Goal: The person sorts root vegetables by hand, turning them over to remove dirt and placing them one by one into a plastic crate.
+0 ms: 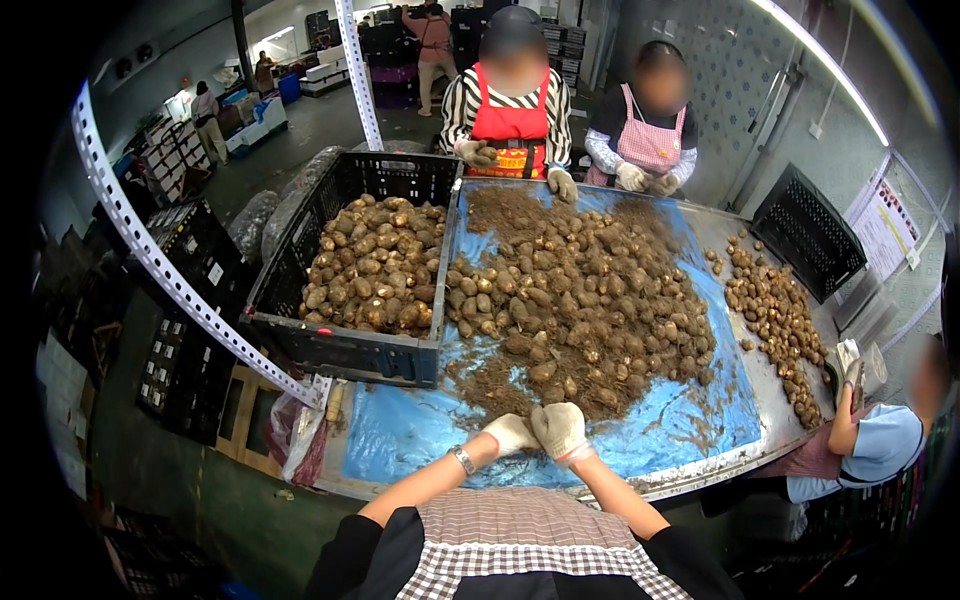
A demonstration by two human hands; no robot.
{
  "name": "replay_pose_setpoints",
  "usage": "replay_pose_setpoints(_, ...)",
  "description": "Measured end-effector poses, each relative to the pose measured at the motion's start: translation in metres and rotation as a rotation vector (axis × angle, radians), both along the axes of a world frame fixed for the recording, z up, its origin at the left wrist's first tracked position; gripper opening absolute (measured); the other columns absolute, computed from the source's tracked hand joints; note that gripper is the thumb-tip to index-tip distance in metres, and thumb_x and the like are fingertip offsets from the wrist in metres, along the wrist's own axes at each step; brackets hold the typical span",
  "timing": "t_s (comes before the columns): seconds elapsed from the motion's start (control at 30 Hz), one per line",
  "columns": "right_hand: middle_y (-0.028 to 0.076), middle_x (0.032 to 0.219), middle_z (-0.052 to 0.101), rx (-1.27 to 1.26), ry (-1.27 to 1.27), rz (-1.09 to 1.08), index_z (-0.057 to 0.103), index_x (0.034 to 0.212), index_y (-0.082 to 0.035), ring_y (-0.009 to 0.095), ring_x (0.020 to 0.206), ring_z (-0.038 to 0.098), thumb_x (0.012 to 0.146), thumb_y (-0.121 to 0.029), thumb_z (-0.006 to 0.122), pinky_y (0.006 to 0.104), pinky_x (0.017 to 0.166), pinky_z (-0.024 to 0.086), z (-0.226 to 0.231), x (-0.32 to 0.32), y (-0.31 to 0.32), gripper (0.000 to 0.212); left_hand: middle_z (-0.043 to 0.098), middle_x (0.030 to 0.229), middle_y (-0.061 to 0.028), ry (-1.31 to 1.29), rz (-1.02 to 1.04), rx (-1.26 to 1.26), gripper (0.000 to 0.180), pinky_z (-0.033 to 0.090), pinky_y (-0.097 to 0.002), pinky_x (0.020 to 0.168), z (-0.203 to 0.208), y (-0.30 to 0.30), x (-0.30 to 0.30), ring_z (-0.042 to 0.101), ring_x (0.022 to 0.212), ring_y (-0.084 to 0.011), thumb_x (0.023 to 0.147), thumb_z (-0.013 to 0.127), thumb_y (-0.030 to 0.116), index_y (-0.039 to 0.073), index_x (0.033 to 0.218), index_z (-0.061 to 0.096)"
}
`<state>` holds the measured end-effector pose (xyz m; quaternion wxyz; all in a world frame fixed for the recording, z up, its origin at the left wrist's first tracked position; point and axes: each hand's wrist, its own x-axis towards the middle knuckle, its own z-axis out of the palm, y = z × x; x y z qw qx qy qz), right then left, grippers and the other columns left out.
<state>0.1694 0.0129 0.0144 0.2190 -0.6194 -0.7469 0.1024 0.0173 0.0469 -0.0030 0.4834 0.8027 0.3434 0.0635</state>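
Note:
Pale work gloves cover both my hands, which meet at the near edge of a heap of small, hairy brown taro tubers. My left hand is closed, its fingers against the right one. Curled beside it is my right hand, back of the glove upward. Whatever lies between the fingers is hidden by the gloves. Loose brown root fibres and dirt lie just ahead of my hands on a blue plastic sheet.
On the left, a black crate holds more tubers. Another tuber pile lies at right on the metal tabletop, near a tilted black crate. Two gloved co-workers stand opposite; a third person works at the right.

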Motion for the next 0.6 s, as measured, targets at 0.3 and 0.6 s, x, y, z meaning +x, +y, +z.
replay_pose_setpoints(0.3,0.022,0.067,0.062,-0.097,-0.045,-0.024,0.063,0.060,-0.003,0.038,0.068,0.062,0.093,-0.036,0.044,0.0499,0.065,0.044,0.013,-0.006,0.003,0.050,0.069,0.077,-0.0156,0.166,0.044,0.099,0.024,0.050,-0.0372,0.065,-0.013,0.015,0.009,0.063,0.068,-0.0275,0.076,0.066,0.025,0.003,0.085,0.070)
replay_pose_setpoints(0.6,0.022,0.082,0.069,-0.186,-0.129,-0.110,0.068,0.092,-0.001,0.035,0.074,0.067,0.097,-0.037,0.037,0.0459,0.070,0.051,-0.069,0.032,0.029,0.048,0.067,0.071,-0.0152,0.207,0.362,0.729,0.015,0.052,-0.0435,0.058,0.012,-0.007,0.027,0.067,0.069,-0.0323,0.080,0.057,0.020,0.008,0.079,0.065)
